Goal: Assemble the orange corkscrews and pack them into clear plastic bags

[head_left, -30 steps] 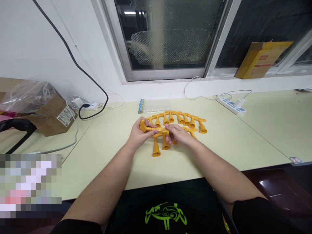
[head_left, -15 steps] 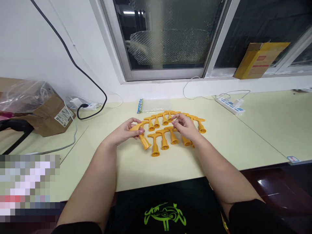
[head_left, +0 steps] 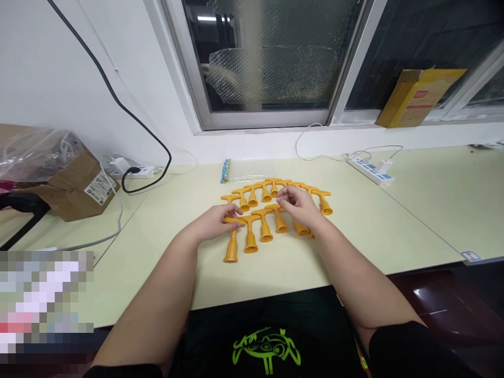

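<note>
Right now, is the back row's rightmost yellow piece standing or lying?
Lying: that yellow piece shows its open flared mouth, not turned down.

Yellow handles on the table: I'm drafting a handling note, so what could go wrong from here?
The left hand is at the end handle of the near row, whose crossbar lies very close to that of the next handle; a small nudge could knock both askew. The right hand partly hides other handles, so it might brush one unnoticed.
</note>
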The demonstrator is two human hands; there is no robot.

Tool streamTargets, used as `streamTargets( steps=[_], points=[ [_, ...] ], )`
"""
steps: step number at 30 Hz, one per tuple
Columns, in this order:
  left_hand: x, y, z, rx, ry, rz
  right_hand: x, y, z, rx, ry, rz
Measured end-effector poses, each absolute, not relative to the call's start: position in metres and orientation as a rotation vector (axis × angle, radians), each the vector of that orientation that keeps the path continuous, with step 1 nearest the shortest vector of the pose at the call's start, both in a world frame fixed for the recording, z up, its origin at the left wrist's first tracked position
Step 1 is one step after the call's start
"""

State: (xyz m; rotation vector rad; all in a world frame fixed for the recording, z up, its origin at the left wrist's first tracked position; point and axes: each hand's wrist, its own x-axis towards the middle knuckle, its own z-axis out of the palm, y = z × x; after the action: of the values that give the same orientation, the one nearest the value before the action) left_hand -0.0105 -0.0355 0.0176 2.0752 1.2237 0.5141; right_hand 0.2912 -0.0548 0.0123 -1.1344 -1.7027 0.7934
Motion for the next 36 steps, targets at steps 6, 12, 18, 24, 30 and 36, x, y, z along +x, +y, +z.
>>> streamTargets(
  steps=[6, 12, 18, 24, 30, 36],
  points=[
    [-0.002, -0.037, 0.007, 2.279, 1.428, 0.423, 0.292, -0.057, 0.014, -1.145, -1.747, 0.757],
    [0.006, -0.040, 0.005, 2.353, 1.555, 0.410, 0.293, -0.058, 0.016, -1.145, -1.749, 0.756],
    [0.014, -0.039, -0.001, 2.334, 1.531, 0.410, 0.296, -0.058, 0.019, -1.150, -1.730, 0.731],
    [0.016, -0.038, 0.004, 2.295, 1.541, 0.497, 0.317, -0.048, 0.017, -1.148, -1.565, 0.687],
    [0.003, -0.030, 0.007, 2.171, 1.599, 0.831, 0.345, -0.032, 0.016, -1.235, -1.271, 0.559],
    [-0.017, -0.014, -0.005, 1.973, 1.650, 1.077, 0.359, -0.021, 0.009, -1.287, -1.122, 0.515]
  ],
)
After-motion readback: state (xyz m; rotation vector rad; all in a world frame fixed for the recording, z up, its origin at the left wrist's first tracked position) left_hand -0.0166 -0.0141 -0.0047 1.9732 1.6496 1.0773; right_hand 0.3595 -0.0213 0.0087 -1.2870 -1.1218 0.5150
